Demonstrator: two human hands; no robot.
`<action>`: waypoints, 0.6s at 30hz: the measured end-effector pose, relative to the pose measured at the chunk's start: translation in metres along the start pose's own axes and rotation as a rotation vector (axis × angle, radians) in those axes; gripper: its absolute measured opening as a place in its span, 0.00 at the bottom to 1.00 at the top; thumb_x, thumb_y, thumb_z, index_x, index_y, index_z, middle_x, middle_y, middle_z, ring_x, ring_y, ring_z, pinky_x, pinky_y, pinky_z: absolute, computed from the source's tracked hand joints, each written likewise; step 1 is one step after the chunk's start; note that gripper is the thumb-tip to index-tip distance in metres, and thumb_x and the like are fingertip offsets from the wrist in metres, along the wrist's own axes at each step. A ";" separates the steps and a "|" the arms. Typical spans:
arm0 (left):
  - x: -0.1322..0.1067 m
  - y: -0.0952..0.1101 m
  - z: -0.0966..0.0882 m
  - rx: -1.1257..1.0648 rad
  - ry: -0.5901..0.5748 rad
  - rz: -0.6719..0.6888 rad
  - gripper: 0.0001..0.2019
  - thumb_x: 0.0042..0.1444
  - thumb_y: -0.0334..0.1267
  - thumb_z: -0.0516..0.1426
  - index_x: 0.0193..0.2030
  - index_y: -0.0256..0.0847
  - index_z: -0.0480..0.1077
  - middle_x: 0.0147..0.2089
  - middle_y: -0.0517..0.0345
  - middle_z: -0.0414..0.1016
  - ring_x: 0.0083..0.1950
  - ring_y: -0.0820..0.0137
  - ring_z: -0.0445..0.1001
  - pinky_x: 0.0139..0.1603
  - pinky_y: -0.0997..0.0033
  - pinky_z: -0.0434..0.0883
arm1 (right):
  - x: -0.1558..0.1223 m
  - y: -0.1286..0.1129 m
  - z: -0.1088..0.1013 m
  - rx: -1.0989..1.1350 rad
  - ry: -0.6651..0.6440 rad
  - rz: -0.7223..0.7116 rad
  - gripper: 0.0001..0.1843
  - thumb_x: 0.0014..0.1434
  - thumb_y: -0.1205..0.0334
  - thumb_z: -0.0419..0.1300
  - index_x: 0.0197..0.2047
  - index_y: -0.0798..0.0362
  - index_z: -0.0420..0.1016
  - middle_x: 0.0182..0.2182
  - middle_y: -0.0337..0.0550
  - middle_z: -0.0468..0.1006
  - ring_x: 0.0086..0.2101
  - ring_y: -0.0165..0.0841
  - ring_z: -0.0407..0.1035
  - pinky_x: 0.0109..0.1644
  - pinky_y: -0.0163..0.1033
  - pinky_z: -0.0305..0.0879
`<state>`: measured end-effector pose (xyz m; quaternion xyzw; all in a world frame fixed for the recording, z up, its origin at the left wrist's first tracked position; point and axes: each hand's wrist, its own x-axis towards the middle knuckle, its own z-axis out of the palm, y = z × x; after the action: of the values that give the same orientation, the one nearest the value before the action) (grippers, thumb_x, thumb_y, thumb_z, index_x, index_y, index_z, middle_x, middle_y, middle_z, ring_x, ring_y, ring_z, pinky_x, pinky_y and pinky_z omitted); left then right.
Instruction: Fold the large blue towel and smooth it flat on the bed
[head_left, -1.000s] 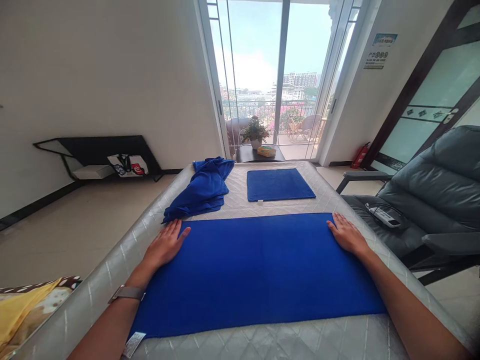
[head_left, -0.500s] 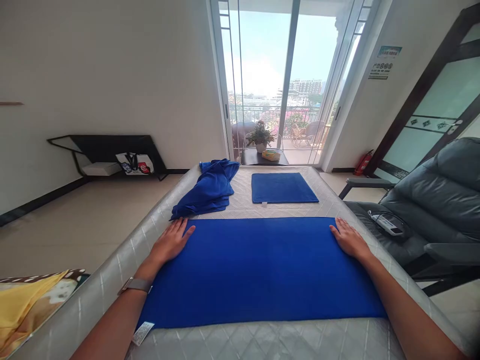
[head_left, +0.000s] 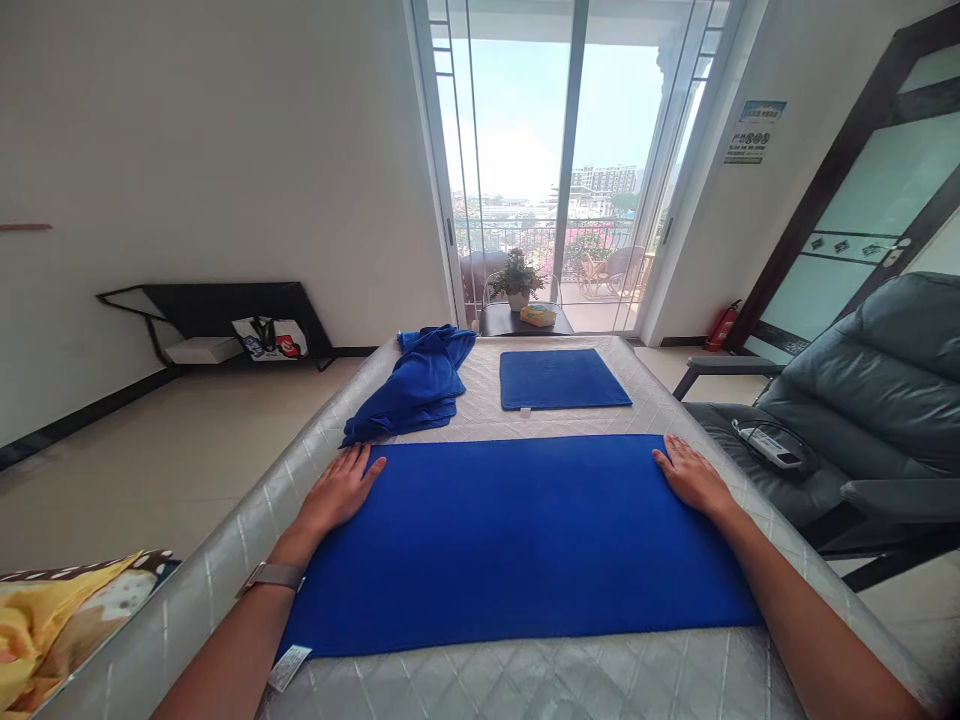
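A blue towel (head_left: 517,540) lies spread flat across the mattress (head_left: 510,690), a white label at its near left corner. My left hand (head_left: 341,490) rests flat on its far left corner, fingers stretched out. On the far right corner lies my right hand (head_left: 694,475), also flat with the thumb apart. Just beyond my left fingertips is a crumpled heap of blue towels (head_left: 420,385). Farther back, to the right of the heap, a neatly folded blue towel (head_left: 562,380) shows a small white tag on its near edge.
A grey armchair (head_left: 885,390) with a power strip (head_left: 772,447) on its seat stands at the right. Past the mattress, a small table (head_left: 495,320) holds a potted plant (head_left: 517,280) and tissue pack. Yellow patterned fabric (head_left: 67,620) sits at lower left.
Both hands stay flat on the towel's far corners, and the towels lie as before. Only the camera view has shifted slightly.
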<state>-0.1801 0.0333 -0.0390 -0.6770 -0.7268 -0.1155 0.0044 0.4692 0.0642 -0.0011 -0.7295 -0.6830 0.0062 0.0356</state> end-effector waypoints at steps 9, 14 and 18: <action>-0.006 0.011 -0.014 0.033 0.024 -0.012 0.38 0.66 0.59 0.38 0.70 0.27 0.52 0.72 0.37 0.52 0.73 0.56 0.50 0.72 0.50 0.48 | -0.003 0.000 0.001 0.001 0.083 -0.022 0.37 0.68 0.46 0.31 0.71 0.61 0.50 0.70 0.49 0.52 0.69 0.37 0.43 0.71 0.48 0.39; -0.012 0.037 -0.037 0.003 0.086 0.051 0.37 0.66 0.58 0.37 0.70 0.28 0.55 0.72 0.39 0.54 0.73 0.56 0.51 0.72 0.50 0.49 | -0.015 -0.022 -0.013 -0.003 0.160 -0.107 0.35 0.69 0.49 0.33 0.70 0.62 0.54 0.69 0.51 0.56 0.68 0.38 0.45 0.71 0.48 0.38; -0.016 0.102 -0.042 -0.142 -0.004 0.280 0.35 0.68 0.56 0.33 0.70 0.32 0.55 0.73 0.46 0.54 0.74 0.62 0.49 0.73 0.56 0.49 | -0.030 -0.080 -0.026 0.115 0.128 -0.250 0.35 0.70 0.48 0.33 0.70 0.62 0.53 0.68 0.53 0.56 0.68 0.38 0.46 0.71 0.47 0.41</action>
<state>-0.0842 0.0157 0.0159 -0.7707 -0.6152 -0.1634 -0.0289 0.3893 0.0384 0.0284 -0.6346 -0.7632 -0.0058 0.1211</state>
